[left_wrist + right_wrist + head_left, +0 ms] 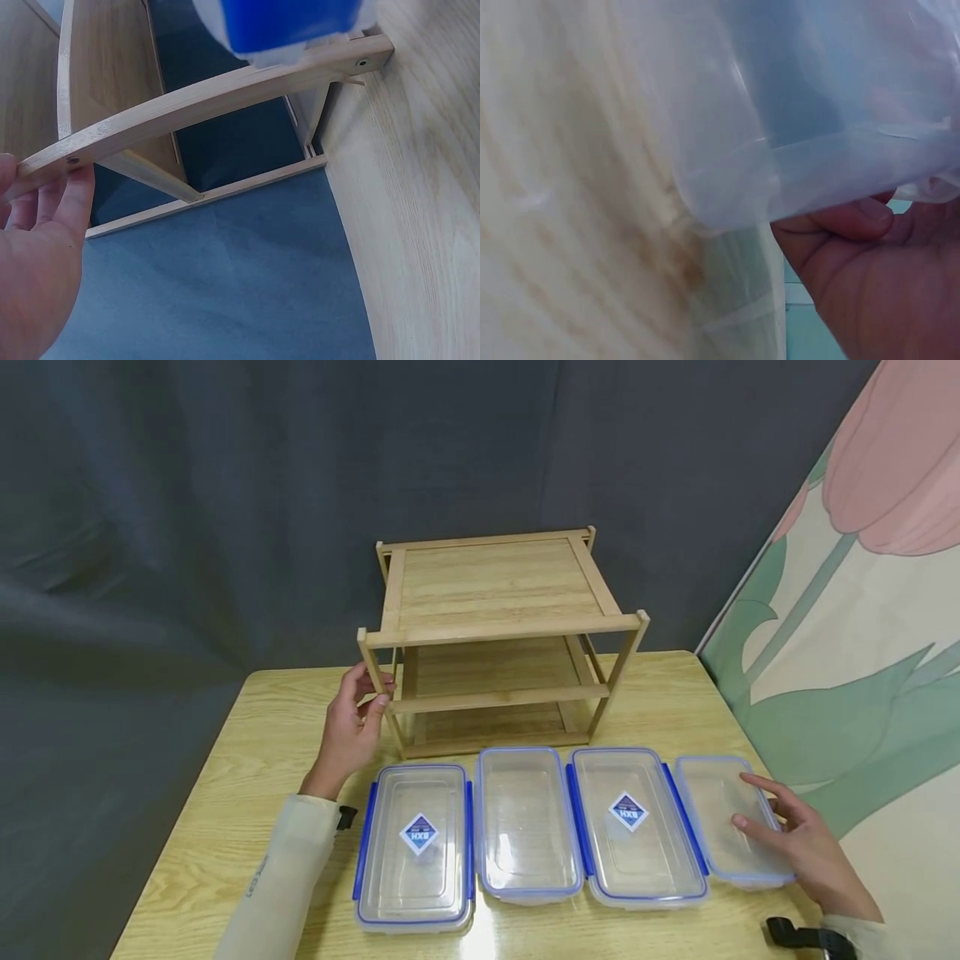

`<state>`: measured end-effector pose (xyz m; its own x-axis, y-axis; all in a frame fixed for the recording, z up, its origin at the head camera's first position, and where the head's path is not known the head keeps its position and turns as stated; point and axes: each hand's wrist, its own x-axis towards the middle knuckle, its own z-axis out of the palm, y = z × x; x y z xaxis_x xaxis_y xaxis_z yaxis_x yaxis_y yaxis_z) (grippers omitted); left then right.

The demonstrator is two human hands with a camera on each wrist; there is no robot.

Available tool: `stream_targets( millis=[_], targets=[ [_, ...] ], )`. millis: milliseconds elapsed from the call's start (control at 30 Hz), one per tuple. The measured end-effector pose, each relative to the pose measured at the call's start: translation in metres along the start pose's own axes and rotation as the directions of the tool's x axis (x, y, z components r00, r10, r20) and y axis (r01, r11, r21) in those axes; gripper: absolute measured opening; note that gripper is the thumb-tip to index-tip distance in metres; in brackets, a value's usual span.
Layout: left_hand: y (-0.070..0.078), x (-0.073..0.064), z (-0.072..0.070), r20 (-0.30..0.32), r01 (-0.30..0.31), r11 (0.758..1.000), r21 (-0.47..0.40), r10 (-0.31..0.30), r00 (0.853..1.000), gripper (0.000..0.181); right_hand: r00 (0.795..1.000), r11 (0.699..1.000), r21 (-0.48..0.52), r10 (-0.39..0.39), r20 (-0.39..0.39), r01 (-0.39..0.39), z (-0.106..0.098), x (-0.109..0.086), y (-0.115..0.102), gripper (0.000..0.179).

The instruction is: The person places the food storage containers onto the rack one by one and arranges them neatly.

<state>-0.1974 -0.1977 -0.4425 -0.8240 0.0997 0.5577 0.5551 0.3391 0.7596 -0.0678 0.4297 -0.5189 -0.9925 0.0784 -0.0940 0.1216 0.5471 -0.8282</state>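
My left hand (351, 727) grips the front left leg of a three-tier wooden rack (495, 628), thumb in front and fingers behind it. The left wrist view shows the fingers around that wooden bar (187, 105). At the far right, my right hand (806, 839) holds the right side of a clear plastic food container (716, 814) with a pale blue rim. Its thumb and index finger reach over the top; the other fingers are partly hidden. In the right wrist view, the translucent container (817, 165) fills the upper part, above the thumb.
Left of the held container stand three more clear containers: one with blue side clips and a label (416, 885), a pale-rimmed one (528, 818), and another labelled, clipped one (652, 860). Everything stands on a wood-grain table (202, 827). A dark curtain (225, 510) hangs behind, a tulip-print cloth (847, 610) right.
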Motion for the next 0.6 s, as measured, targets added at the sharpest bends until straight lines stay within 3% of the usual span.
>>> stream_targets(
  millis=[200,367,600],
  targets=[
    [0.000,0.001,0.001,0.002,0.002,1.000,0.003,-0.002,1.000,0.047,1.000,0.990,0.142,-0.005,-0.016,0.007,-0.006,0.001,-0.007,0.071],
    [0.000,0.001,0.001,-0.002,0.006,1.000,-0.012,-0.006,1.000,0.047,1.000,0.940,0.340,0.006,-0.003,-0.004,-0.012,0.000,-0.012,0.069],
    [0.000,0.001,0.001,-0.002,0.020,0.999,-0.037,-0.020,1.000,0.048,0.999,0.885,0.464,-0.038,-0.012,0.039,-0.016,-0.005,-0.019,0.067]
  ],
)
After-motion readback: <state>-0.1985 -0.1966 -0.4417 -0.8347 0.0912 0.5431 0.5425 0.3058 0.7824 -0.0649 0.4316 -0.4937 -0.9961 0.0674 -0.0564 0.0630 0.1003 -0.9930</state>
